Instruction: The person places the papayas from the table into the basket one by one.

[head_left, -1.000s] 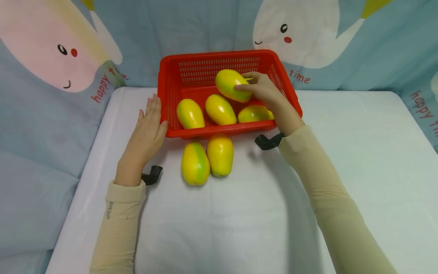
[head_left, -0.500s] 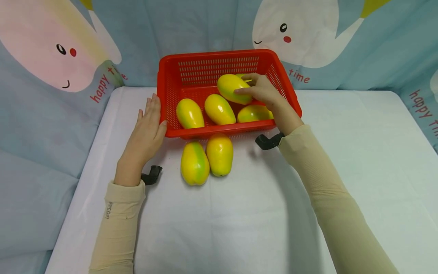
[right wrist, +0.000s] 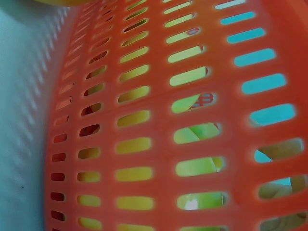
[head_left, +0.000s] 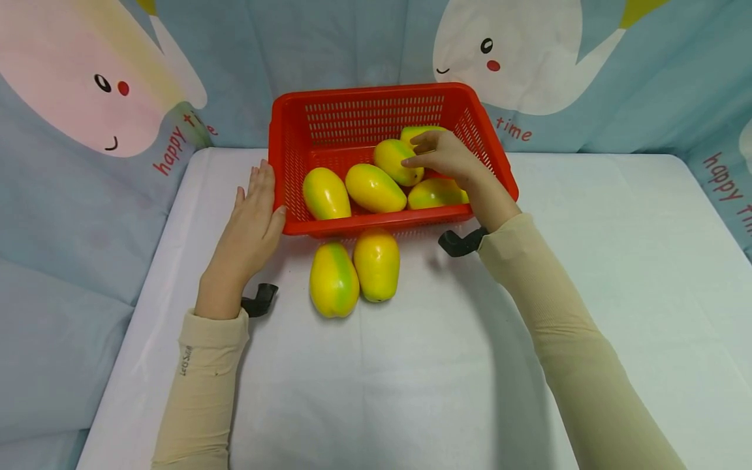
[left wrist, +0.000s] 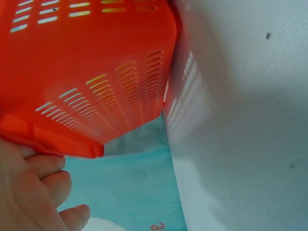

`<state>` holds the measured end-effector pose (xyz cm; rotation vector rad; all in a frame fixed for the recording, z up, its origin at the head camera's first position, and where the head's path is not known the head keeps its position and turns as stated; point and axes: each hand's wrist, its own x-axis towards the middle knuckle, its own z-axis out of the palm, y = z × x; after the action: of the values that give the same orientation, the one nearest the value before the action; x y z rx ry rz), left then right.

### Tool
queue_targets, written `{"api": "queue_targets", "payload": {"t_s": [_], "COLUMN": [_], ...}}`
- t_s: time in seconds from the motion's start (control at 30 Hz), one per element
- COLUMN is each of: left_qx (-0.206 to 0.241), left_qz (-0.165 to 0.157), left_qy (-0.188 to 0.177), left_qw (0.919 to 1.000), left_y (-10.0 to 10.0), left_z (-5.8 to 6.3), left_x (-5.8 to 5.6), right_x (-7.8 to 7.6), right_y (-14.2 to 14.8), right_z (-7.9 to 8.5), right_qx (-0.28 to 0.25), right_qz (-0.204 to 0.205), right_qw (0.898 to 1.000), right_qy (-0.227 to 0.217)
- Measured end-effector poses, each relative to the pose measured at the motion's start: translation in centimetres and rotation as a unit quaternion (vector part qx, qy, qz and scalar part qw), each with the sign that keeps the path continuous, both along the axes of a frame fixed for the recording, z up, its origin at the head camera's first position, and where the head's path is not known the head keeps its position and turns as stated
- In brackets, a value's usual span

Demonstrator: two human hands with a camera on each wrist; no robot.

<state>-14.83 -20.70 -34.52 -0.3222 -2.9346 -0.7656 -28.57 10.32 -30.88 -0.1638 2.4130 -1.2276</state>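
Observation:
A red slotted plastic basket (head_left: 376, 225) holds several shiny yellow mangoes with green streaks. My left hand (head_left: 245, 225) lies along the basket's left side, fingers straight and touching the rim; the left wrist view shows the fingers (left wrist: 50, 180) against the rim's underside. My right hand (head_left: 451, 158) is over the basket's right half, fingers loosely bent and spread. Its thumb tip overlaps a mango (head_left: 396, 162) resting among the others, and its fingers partly cover another mango (head_left: 420, 134) behind. In the right wrist view, the basket wall (right wrist: 159, 159) hides most of this hand.
Two more mangoes, one green-striped (head_left: 334, 281) and one plainer yellow (head_left: 377, 266), lie side by side on the white tablecloth (head_left: 411, 378) before the basket. A blue whale-print curtain (head_left: 352, 46) hangs behind. Black wrist mounts (head_left: 463, 243) sit under both wrists.
The mango my right hand held has come down into the basket and the fingers have loosened from it. The middle mango beside it has tilted leftward. My left hand stays at the rim.

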Motion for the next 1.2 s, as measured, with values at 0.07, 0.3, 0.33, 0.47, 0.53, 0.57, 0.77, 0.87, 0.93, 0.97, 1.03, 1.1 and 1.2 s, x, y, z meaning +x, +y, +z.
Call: {"api": "queue_targets", "payload": {"t_s": [0.07,0.3,0.33,0.47,0.53,0.57,0.77,0.87,0.93,0.97,1.03,1.1,1.2], "left_qx": [0.0,-0.001,-0.002,0.001,0.002,0.003,0.007,0.005,0.003,0.003,0.001,-0.001,-0.002], "left_qz": [0.001,0.003,0.003,0.002,0.001,0.0,-0.005,-0.007,-0.006,-0.005,-0.004,-0.003,-0.003], "left_qy": [0.001,0.003,0.002,0.002,0.001,0.001,0.001,0.003,0.004,0.005,0.005,0.005,0.004], "left_qw": [1.0,1.0,1.0,1.0,1.0,1.0,1.0,1.0,1.0,1.0,1.0,1.0,1.0], "left_y": [0.0,-0.2,-0.2,-0.3,-0.3,-0.3,-0.2,-0.1,-0.1,-0.1,-0.1,-0.1,-0.1], "left_z": [0.0,0.0,0.0,0.0,0.0,-0.1,-0.1,-0.1,-0.1,-0.1,-0.1,-0.1,0.0], "left_x": [0.0,0.0,0.0,0.0,0.0,0.0,0.0,-0.1,-0.1,-0.1,0.0,0.0,0.0], "right_x": [0.0,0.2,0.2,0.4,0.5,0.6,1.5,2.2,2.8,3.1,3.9,4.6,5.8], "right_y": [0.0,-0.1,-0.1,-0.1,-0.1,-0.1,0.0,0.1,0.2,0.2,0.4,0.5,0.9], "right_z": [0.0,0.1,0.1,0.3,0.4,0.4,0.5,0.4,0.4,0.3,0.3,0.3,0.4], "right_qx": [0.002,-0.015,-0.018,-0.029,-0.043,-0.054,-0.127,-0.153,-0.169,-0.177,-0.19,-0.199,-0.216], "right_qz": [-0.002,-0.01,-0.01,-0.016,-0.024,-0.028,-0.04,-0.037,-0.032,-0.029,-0.022,-0.012,0.006], "right_qw": [1.0,1.0,1.0,0.999,0.998,0.998,0.99,0.986,0.983,0.982,0.979,0.977,0.973], "right_qy": [-0.002,0.007,0.012,0.028,0.033,0.033,0.04,0.05,0.058,0.062,0.066,0.072,0.079]}}
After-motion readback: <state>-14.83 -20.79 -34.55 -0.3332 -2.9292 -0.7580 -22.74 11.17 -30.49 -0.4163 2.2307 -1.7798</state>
